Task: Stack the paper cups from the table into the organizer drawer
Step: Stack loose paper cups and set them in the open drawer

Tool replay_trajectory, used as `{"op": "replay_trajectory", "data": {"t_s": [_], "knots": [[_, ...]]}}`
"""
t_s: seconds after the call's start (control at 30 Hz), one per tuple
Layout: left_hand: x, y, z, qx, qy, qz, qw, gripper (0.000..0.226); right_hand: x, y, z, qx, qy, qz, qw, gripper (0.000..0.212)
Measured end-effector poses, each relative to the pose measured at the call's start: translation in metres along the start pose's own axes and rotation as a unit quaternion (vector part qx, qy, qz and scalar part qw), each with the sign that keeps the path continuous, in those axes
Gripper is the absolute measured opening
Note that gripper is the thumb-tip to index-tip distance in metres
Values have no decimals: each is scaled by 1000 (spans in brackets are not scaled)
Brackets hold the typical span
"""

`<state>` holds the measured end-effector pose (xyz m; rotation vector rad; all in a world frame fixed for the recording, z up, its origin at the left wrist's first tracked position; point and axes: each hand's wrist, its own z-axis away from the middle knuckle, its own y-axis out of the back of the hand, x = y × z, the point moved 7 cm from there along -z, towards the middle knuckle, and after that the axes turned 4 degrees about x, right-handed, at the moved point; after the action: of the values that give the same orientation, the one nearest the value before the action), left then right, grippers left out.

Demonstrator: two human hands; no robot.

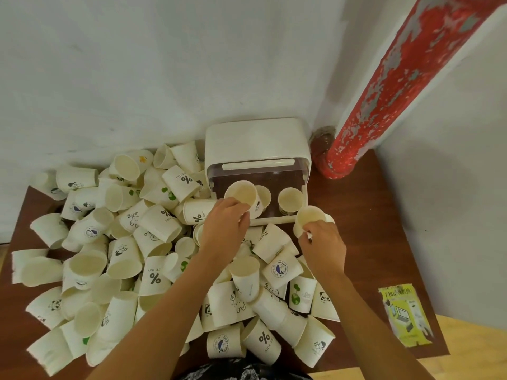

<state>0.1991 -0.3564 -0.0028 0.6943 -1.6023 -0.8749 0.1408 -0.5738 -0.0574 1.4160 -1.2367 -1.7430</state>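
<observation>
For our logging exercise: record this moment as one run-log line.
left hand: holds cup at drawer | right hand: holds second cup beside drawer | inside: upright cups | table: cup pile

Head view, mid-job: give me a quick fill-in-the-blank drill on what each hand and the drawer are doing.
1. The left hand holds a white paper cup over the pulled-out ____ of the white plastic organizer.
2. The right hand pinches another paper cup by its ____.
3. Loose cups lie heaped on the brown wooden table, mostly to the organizer's ____.

Missing words: drawer; rim; left
</observation>
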Motion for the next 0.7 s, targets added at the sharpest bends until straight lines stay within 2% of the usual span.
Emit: {"op": "replay_trajectory", "data": {"t_s": [0.13, 0.23, 0.4, 0.6, 0.7], "knots": [[3, -15, -9, -4, -5, -8, 1000, 21, -10, 23, -14, 59, 33, -63, 996, 7], [5, -23, -14, -6, -14, -22, 1000, 21, -16, 28, -27, 72, 57, -87, 992, 10], [1, -40, -29, -35, -24, -59, 997, 23, -17, 8, -45, 26, 69, -77, 994, 19], [-12, -70, -46, -96, -22, -98, 990, 24, -14, -32, -57, -75, 64, -45, 994, 26], [-20, -85, -51, -125, -15, -114, 985, 22, -15, -43, -61, -86, 77, -33, 993, 24]]}}
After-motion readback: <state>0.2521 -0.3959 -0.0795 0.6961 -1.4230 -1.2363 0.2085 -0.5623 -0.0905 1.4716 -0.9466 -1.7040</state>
